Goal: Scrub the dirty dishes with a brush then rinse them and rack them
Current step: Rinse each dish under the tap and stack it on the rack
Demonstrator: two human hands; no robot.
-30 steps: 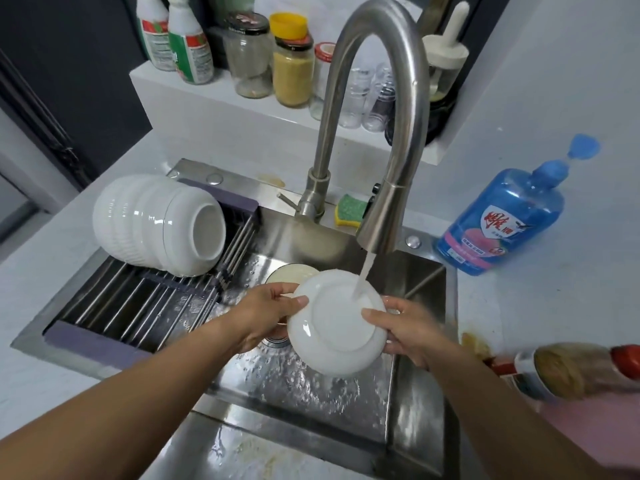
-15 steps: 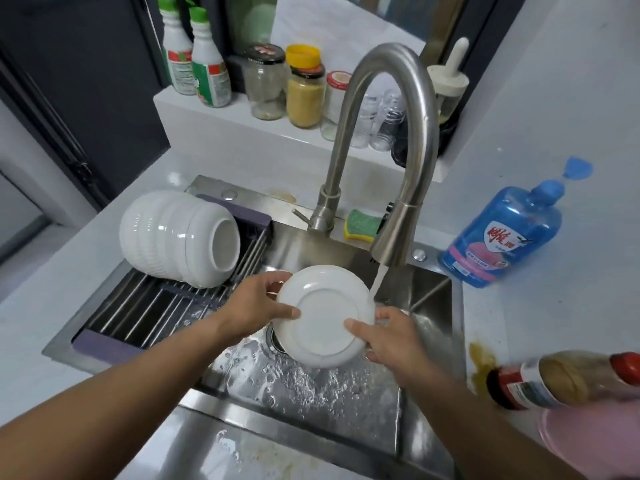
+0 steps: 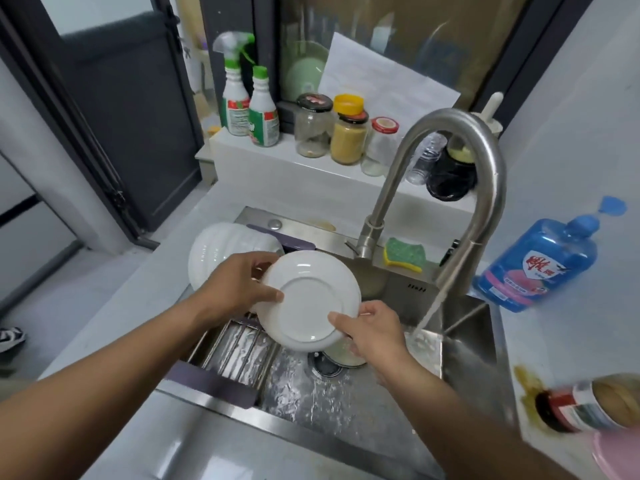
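Observation:
A small white plate [image 3: 311, 301] shows its underside to me, held above the sink between both hands. My left hand [image 3: 239, 289] grips its left rim with thumb on the underside. My right hand [image 3: 372, 329] pinches its lower right rim. The plate sits left of the water stream [image 3: 431, 308], which runs from the faucet [image 3: 450, 202]. Behind the plate, stacked white bowls [image 3: 214, 252] lie on their sides on the roll-up rack [image 3: 239, 355]. Another dish [image 3: 343, 355] lies in the sink under the plate, mostly hidden. No brush is in view.
A green and yellow sponge [image 3: 405, 254] lies behind the faucet base. A blue detergent bottle [image 3: 543, 265] stands on the right counter. A tipped sauce bottle [image 3: 588, 407] lies at the right, near a spill. Jars and spray bottles [image 3: 249, 112] line the shelf.
Both hands carried the plate left and up, out of the water stream and toward the rack. The camera view tilted upward.

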